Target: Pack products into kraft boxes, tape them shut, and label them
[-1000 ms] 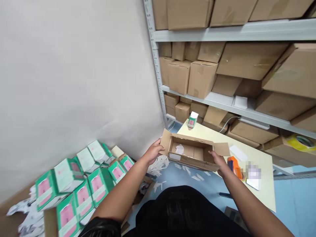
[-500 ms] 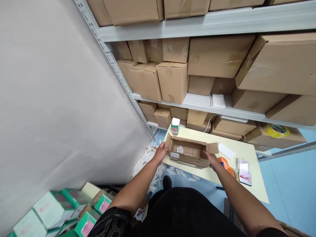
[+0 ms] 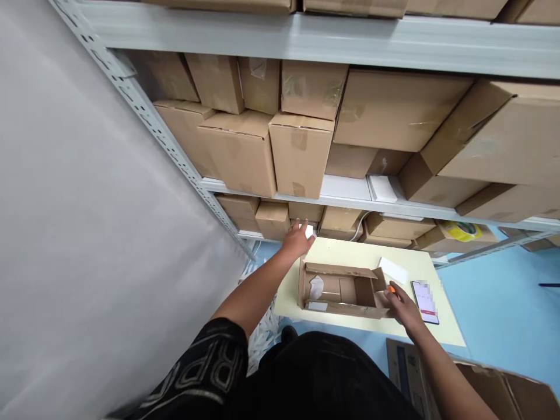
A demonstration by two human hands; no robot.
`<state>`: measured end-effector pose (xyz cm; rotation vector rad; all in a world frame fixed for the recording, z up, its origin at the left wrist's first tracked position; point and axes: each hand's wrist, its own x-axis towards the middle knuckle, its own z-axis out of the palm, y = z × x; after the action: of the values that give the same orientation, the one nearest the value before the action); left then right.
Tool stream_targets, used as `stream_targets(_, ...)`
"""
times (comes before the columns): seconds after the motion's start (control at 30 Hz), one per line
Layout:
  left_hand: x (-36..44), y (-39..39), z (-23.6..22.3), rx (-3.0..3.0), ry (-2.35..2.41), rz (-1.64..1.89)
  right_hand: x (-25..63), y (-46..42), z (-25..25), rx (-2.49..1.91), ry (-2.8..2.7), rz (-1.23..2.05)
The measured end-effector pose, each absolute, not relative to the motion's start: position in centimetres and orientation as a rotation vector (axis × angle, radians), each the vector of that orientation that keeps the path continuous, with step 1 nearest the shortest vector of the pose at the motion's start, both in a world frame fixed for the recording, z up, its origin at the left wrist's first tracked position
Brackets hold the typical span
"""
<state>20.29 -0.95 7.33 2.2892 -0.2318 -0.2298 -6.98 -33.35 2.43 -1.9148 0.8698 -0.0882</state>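
Observation:
An open, shallow cardboard box (image 3: 341, 290) lies on a small pale yellow table (image 3: 350, 254), with a scrap of white paper inside. My left hand (image 3: 298, 237) reaches past it to the table's far left corner and closes over a small box with a white top (image 3: 310, 231). My right hand (image 3: 403, 307) rests at the cardboard box's right end, fingers curled over an orange tape dispenser (image 3: 391, 289) that is mostly hidden under it.
A phone (image 3: 424, 301) and a white card (image 3: 392, 269) lie on the table's right side. Metal shelving (image 3: 350, 201) packed with cardboard cartons stands behind, with a yellow tape roll (image 3: 462, 230). Flattened cardboard (image 3: 503, 385) lies lower right, white scraps (image 3: 262, 335) on the blue floor.
My left hand left the cardboard box's left flap and reached forward to the small box. My right hand shifted from the box's end onto the orange dispenser. The view turned right and up.

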Motion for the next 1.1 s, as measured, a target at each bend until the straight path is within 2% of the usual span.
stream_targets(0.2, 24.7, -4.6, 4.0, 2.541, 0.084, -0.541, -10.4, -34.6, 4.4, -1.847, 0.947, -0.188)
stream_targets(0.4, 25.2, -4.9, 2.6, 2.580, 0.148, -0.484, -11.9, -33.8, 6.9, -1.794, 0.933, -0.168)
stream_targets(0.57, 26.3, -3.6, 3.3, 2.568, 0.180, -0.457, -11.9, -33.6, 8.3, -1.809, 0.868, -0.216)
stream_targets(0.7, 26.9, -0.2, 6.2, 2.498, 0.191, -0.353, -11.3, -32.7, 9.5, -1.758, 0.746, -0.213)
stream_targets(0.83, 23.2, 3.3, 11.1, 2.184, 0.073, -0.066, -9.3, -30.5, 11.1, -1.699, 0.611, -0.062)
stream_targets(0.9, 19.3, 3.9, 13.4, 1.978, 0.037, -0.038, -7.5, -29.4, 12.0, -1.673, 0.530, 0.031)
stream_targets(1.0, 12.6, 2.8, 15.4, 1.687, -0.022, -0.216, -4.8, -28.4, 13.0, -1.697, 0.360, 0.125)
stream_targets(1.1, 7.8, 0.7, 15.2, 1.500, -0.045, -0.383, -2.9, -28.5, 13.5, -1.823, 0.239, 0.204)
